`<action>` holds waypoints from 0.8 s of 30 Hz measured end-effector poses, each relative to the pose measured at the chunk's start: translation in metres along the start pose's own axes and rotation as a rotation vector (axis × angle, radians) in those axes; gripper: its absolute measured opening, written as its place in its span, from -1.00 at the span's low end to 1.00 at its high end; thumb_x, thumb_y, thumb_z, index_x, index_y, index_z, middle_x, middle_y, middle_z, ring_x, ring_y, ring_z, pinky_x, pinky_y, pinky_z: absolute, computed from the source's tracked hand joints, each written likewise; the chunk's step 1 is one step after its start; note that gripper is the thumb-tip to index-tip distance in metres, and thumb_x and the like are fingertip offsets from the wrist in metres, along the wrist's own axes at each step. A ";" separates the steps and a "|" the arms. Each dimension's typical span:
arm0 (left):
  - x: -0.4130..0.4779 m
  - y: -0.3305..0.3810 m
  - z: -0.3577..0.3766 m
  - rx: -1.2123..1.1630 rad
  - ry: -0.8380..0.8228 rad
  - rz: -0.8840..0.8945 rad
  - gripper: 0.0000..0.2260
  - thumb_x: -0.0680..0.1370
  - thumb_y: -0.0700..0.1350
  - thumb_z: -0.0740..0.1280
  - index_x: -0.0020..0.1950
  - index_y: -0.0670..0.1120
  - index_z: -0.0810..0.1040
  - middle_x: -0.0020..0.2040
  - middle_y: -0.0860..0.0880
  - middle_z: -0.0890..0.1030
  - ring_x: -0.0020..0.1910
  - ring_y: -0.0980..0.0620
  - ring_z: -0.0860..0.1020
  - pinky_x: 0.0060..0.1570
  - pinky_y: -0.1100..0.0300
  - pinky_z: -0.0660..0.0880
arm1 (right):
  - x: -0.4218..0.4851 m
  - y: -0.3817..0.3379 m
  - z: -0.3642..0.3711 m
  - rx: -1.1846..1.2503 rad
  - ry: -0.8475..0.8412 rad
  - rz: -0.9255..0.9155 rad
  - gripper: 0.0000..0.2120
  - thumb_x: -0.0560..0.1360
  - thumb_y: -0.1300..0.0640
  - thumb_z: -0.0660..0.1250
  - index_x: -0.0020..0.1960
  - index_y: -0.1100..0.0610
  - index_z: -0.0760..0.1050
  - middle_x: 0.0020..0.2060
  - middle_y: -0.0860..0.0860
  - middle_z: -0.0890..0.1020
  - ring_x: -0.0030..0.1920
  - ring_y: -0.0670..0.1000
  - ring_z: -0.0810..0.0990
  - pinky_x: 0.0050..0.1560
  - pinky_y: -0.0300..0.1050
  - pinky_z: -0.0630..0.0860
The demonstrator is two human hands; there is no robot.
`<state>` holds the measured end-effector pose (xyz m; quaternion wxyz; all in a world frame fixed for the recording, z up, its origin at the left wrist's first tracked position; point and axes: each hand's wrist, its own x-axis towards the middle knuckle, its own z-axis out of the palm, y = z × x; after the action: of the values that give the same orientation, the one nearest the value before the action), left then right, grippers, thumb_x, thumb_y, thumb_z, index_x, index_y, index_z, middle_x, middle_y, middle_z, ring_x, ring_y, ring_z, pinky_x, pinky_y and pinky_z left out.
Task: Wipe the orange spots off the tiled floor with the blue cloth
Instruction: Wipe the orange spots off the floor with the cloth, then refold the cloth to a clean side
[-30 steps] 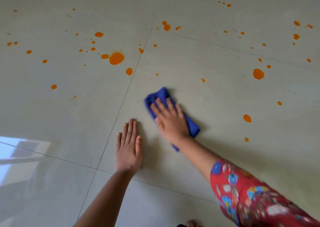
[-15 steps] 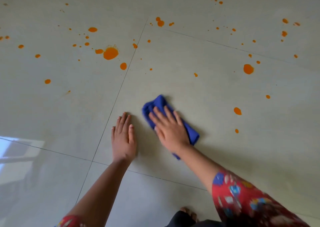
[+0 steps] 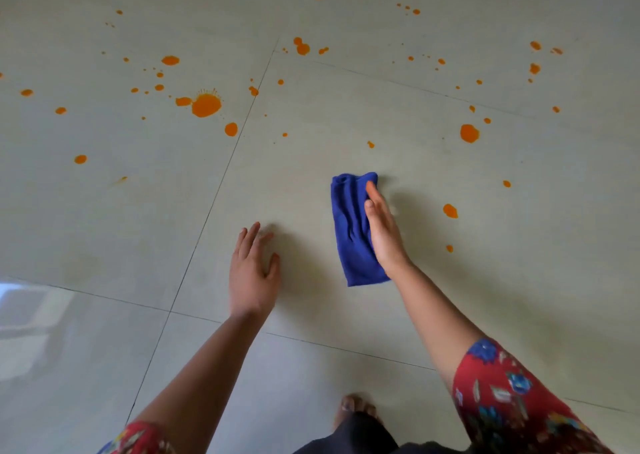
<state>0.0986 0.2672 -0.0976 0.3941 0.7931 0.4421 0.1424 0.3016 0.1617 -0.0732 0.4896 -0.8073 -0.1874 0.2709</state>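
Observation:
A folded blue cloth (image 3: 351, 231) lies lengthwise on the pale tiled floor (image 3: 311, 162). My right hand (image 3: 382, 231) rests on the cloth's right edge, tilted on its side with the fingers straight and pointing away from me. Flat on the tile to the left of the cloth, my left hand (image 3: 252, 273) has its fingers spread. Orange spots dot the floor: a big splat (image 3: 206, 104) at the upper left, a round one (image 3: 469, 133) at the upper right, and two small ones (image 3: 450, 211) just right of my right hand.
Dark grout lines (image 3: 214, 193) cross the tiles. Toes of my foot (image 3: 355, 407) show at the bottom edge. A bright window reflection (image 3: 27, 315) shines on the floor at the lower left. Many more orange drops lie across the far tiles.
My right hand has slid the cloth to the right and turned it lengthwise, and the hand has tipped from flat on top onto its edge. The left hand's fingers have spread.

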 end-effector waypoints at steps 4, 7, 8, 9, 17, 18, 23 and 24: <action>-0.003 0.023 -0.002 -0.134 0.012 -0.004 -0.74 0.61 -0.18 0.22 0.27 -0.03 0.55 0.44 0.10 0.38 0.47 0.12 0.25 0.38 0.21 0.25 | -0.003 0.021 -0.020 -0.623 0.181 0.151 -0.47 0.53 -0.02 0.30 0.46 0.04 0.28 0.21 0.05 0.55 0.21 0.14 0.51 0.08 0.00 0.47; -0.004 0.042 -0.003 -0.273 0.000 -0.033 -0.77 0.61 -0.18 0.22 0.18 0.02 0.59 0.30 0.12 0.51 0.31 0.15 0.43 0.23 0.19 0.41 | -0.008 0.010 -0.015 -0.560 0.161 0.116 -0.63 0.48 0.10 0.34 0.28 0.04 0.46 0.02 0.04 0.62 0.03 0.13 0.59 -0.07 -0.09 0.46; -0.004 0.050 -0.002 -0.348 -0.041 -0.083 -0.77 0.61 -0.17 0.22 0.19 0.02 0.58 0.26 0.11 0.55 0.27 0.13 0.48 0.19 0.23 0.43 | -0.013 0.003 -0.012 -0.499 0.190 0.077 -0.62 0.46 0.16 0.35 0.27 0.04 0.49 -0.03 0.02 0.62 -0.02 0.10 0.60 -0.08 -0.12 0.44; -0.002 0.056 -0.002 -0.445 -0.107 -0.164 -0.78 0.62 -0.14 0.23 0.22 0.00 0.57 0.22 0.08 0.57 0.23 0.11 0.51 0.15 0.26 0.43 | -0.021 -0.005 -0.008 -0.457 0.210 0.011 -0.60 0.44 0.22 0.36 0.26 0.04 0.51 -0.08 0.00 0.61 -0.08 0.07 0.58 -0.10 -0.15 0.43; 0.012 0.066 -0.007 -1.000 -0.212 -0.744 -0.74 0.64 -0.13 0.16 0.21 -0.24 0.52 -0.07 -0.12 0.64 -0.14 -0.03 0.64 -0.23 0.20 0.56 | -0.081 -0.026 0.022 -0.028 -0.298 0.049 -0.82 0.52 0.07 0.39 0.11 0.01 0.62 -0.28 -0.11 0.60 -0.37 -0.18 0.50 -0.25 -0.33 0.42; 0.011 0.065 -0.009 -0.987 -0.211 -0.761 -0.75 0.65 -0.15 0.15 0.22 -0.24 0.51 -0.06 -0.12 0.64 -0.11 -0.04 0.63 -0.23 0.19 0.54 | -0.080 -0.024 0.021 -0.015 -0.237 0.085 -0.84 0.53 0.02 0.38 0.09 -0.02 0.61 -0.25 -0.10 0.63 -0.33 -0.14 0.54 -0.23 -0.29 0.45; 0.006 0.075 -0.021 -0.939 -0.428 -0.600 -0.75 0.61 -0.07 0.25 0.17 -0.18 0.59 0.05 -0.13 0.67 0.05 -0.09 0.63 -0.05 0.12 0.58 | -0.084 -0.031 0.029 0.261 -0.150 0.229 -0.56 0.36 -0.13 0.49 0.19 -0.06 0.50 0.00 -0.04 0.63 0.00 -0.09 0.63 0.06 -0.22 0.51; 0.006 0.078 -0.023 -0.951 -0.488 -0.562 -0.74 0.59 -0.07 0.27 0.17 -0.19 0.59 0.07 -0.13 0.67 0.07 -0.08 0.63 0.02 0.09 0.58 | -0.086 -0.034 0.033 0.330 -0.157 0.223 -0.55 0.33 -0.10 0.49 0.17 -0.04 0.49 0.02 -0.03 0.63 0.01 -0.05 0.65 0.09 -0.17 0.54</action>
<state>0.1347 0.2601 -0.0243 0.8180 0.3924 0.4196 0.0287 0.2130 0.1510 -0.0334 0.5659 -0.7084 -0.0875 0.4126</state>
